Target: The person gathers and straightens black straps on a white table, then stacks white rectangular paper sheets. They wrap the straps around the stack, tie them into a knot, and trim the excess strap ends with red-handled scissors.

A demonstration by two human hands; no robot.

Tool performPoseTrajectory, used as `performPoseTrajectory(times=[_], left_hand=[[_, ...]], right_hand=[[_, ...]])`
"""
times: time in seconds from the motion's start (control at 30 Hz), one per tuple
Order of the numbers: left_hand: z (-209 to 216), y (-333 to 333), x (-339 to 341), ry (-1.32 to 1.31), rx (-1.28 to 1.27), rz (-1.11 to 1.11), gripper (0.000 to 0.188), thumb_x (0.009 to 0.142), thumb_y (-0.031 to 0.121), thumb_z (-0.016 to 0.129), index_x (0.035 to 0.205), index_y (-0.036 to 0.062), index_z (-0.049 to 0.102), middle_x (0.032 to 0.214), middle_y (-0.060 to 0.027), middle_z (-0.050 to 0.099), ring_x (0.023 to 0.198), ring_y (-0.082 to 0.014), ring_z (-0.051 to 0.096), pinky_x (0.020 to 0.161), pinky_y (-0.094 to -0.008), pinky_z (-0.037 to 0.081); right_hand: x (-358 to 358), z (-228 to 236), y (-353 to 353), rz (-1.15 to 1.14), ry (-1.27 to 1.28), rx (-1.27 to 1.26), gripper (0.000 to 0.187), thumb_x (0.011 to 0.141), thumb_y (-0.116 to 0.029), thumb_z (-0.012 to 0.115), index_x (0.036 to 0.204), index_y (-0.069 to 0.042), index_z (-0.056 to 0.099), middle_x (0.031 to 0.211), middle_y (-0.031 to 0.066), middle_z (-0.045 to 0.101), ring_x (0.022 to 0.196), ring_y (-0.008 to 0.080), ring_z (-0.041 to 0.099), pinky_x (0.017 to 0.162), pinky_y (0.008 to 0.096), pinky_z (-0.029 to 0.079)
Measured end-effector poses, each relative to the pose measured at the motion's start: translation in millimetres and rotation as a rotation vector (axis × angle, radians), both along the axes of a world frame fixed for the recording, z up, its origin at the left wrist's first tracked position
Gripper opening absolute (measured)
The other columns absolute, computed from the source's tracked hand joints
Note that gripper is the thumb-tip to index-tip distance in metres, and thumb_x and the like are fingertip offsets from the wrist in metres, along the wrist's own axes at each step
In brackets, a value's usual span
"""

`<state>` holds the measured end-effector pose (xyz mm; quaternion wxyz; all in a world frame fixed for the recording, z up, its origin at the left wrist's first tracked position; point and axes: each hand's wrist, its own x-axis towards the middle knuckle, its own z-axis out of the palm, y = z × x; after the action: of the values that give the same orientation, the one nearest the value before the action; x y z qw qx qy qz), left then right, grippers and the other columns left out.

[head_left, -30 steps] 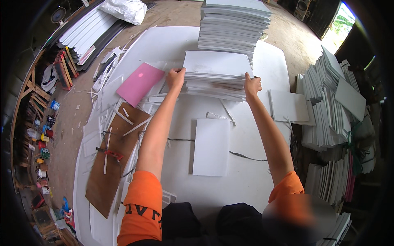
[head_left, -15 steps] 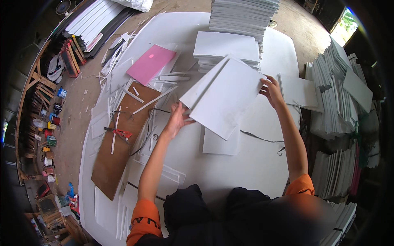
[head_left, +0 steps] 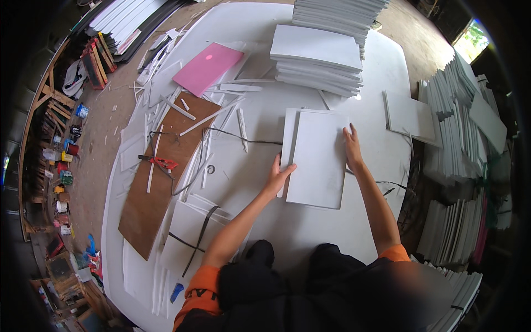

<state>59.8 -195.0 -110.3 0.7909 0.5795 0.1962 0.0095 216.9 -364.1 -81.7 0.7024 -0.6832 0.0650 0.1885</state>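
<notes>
Two or more flat white boards (head_left: 317, 159) lie in front of me, one over the other, their left edges slightly offset. My left hand (head_left: 280, 176) grips their left edge, thumb on top. Along the right edge, the fingers of my right hand (head_left: 352, 145) press near the far corner. A thin black strap (head_left: 243, 136) runs across the white surface and passes beneath the boards. Beyond them stands a stack of similar white boards (head_left: 316, 44), with a taller pile (head_left: 340, 11) behind it.
To the left lie a brown panel (head_left: 160, 188) with a red-handled tool (head_left: 164, 162) on it, a pink sheet (head_left: 208, 67) and white offcut strips. A bundle with crossed black straps (head_left: 188, 232) sits near my left arm. More board stacks (head_left: 453, 122) stand at the right.
My hands have brought the white boards nearer and turned them from a slant to nearly straight, lowering them over the strap. The board seen beneath them before is now covered.
</notes>
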Motion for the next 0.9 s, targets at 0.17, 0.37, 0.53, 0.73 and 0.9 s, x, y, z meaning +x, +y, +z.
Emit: performPoseTrajectory(times=[0.17,0.37,0.53,0.73,0.9], left_hand=[[-27.1,7.9,16.4,-0.104,0.160,-0.090,0.074,0.080,0.022,0.054,0.132,0.0023,0.005,0.126,-0.0158,0.030,0.113,-0.0234,0.035,0.093,-0.0328,0.031],[-13.0,-5.7,22.3,-0.167,0.748,-0.191,0.086,0.078,0.032,0.056,0.131,0.0020,-0.003,0.127,-0.0251,0.018,0.117,-0.0370,0.027,0.096,-0.0409,0.027],[-12.0,-11.1,19.5,-0.180,0.568,-0.098,0.077,0.080,0.029,0.055,0.132,0.0029,0.004,0.125,-0.0248,0.023,0.113,-0.0383,0.030,0.094,-0.0404,0.028],[-76.2,9.1,16.7,0.103,1.159,-0.167,0.073,0.081,0.029,0.051,0.132,0.0008,0.006,0.127,-0.0265,0.020,0.117,-0.0405,0.023,0.098,-0.0423,0.022],[-85.6,6.7,18.7,-0.025,0.777,-0.142,0.083,0.080,0.032,0.053,0.130,-0.0050,-0.003,0.135,-0.0266,0.004,0.125,-0.0390,0.011,0.100,-0.0420,0.017]], right_hand=[[-55.5,-32.7,-11.8,0.208,-0.194,-0.281,0.061,0.088,-0.030,0.038,0.131,0.002,0.008,0.133,0.0195,0.022,0.124,0.0271,0.021,0.101,0.0324,0.016],[-53.9,-33.1,-22.5,0.063,-0.226,-0.306,0.055,0.086,-0.037,0.043,0.119,0.004,0.024,0.107,0.0221,0.045,0.098,0.0242,0.046,0.085,0.0295,0.036],[-55.9,-14.4,-16.0,0.005,-0.244,-0.570,0.051,0.083,-0.040,0.047,0.104,0.004,0.029,0.085,0.0257,0.056,0.078,0.0327,0.057,0.071,0.0367,0.044],[-54.5,-82.1,9.6,0.131,-0.426,-0.998,0.060,0.081,-0.032,0.052,0.120,0.006,0.028,0.106,0.0260,0.040,0.100,0.0372,0.037,0.081,0.0430,0.035],[-54.3,-103.2,8.9,0.120,-0.518,-0.988,0.062,0.080,-0.030,0.053,0.123,0.006,0.026,0.109,0.0246,0.035,0.099,0.0371,0.035,0.083,0.0432,0.033]])
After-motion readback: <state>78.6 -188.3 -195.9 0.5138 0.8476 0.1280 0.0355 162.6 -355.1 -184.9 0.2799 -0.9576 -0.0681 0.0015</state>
